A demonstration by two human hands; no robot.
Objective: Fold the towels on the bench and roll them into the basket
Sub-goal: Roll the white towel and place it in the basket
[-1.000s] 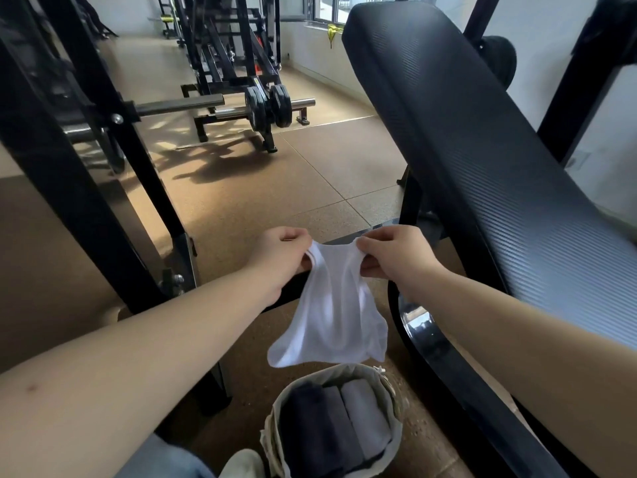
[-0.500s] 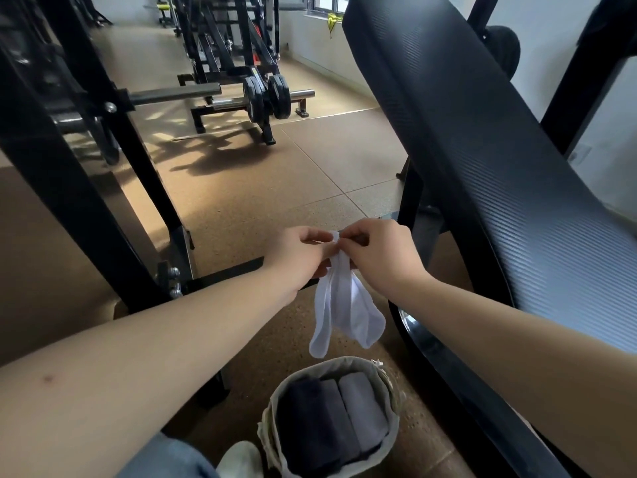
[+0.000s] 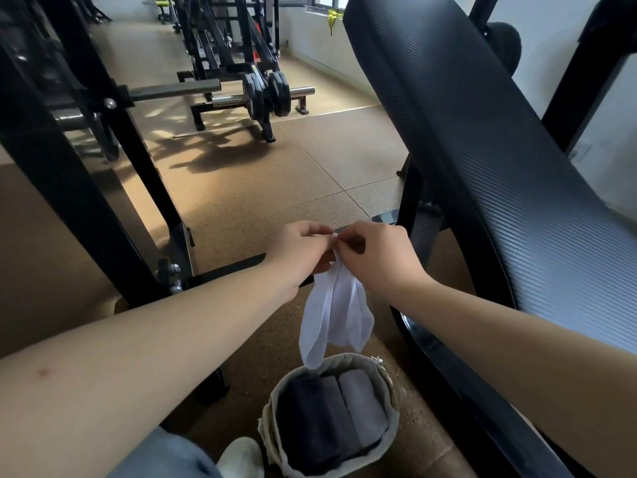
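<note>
A small white towel (image 3: 336, 312) hangs folded lengthwise in mid-air, its lower tip just above the basket. My left hand (image 3: 300, 251) and my right hand (image 3: 374, 253) pinch its top edge together, fingertips almost touching. Below them on the floor stands a round beige fabric basket (image 3: 270, 414). Three rolled towels lie in it side by side: a dark one (image 3: 306, 422), a mid-grey one (image 3: 339, 408) and a lighter grey one (image 3: 363, 403). The black padded bench (image 3: 482, 139) slopes up on the right, with no towel visible on it.
A black steel rack post (image 3: 86, 188) and its floor bar (image 3: 227, 270) stand left of my hands. A barbell stand with weight plates (image 3: 265, 94) is farther back on the brown floor (image 3: 275, 174). My knee and white shoe (image 3: 241, 458) are beside the basket.
My hands have come together, bringing the towel's two top corners to meet. The spread towel now hangs as a narrow folded strip above the basket.
</note>
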